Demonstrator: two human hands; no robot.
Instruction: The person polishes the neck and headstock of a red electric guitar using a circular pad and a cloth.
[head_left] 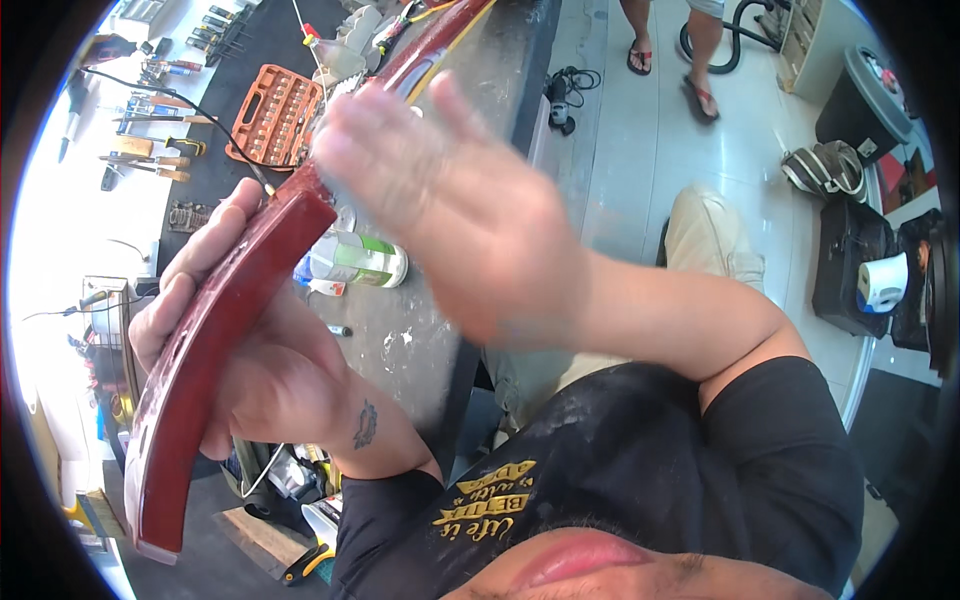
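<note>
A glossy dark-red guitar (235, 300) is turned edge-on, its thick body in front of me and its neck (440, 40) running to the upper right. My left hand (275, 385) is closed around the body, its fingers on the far left face and its palm on the near side. Beside the neck end of the body, my right hand (450, 190) is raised and blurred by motion. Its fingers look stretched out, with the thumb apart. Whether its fingertips touch the guitar I cannot tell. A thin dark cable (215, 118) passes by the body's upper end.
Under the guitar is a dark workbench (410, 340) with a bottle (365, 260) and an orange socket set (278, 115). Several hand tools (150, 150) lie to the left. A brush (310, 565) lies low left. Another person's legs (700, 50) stand on the tiled floor at upper right.
</note>
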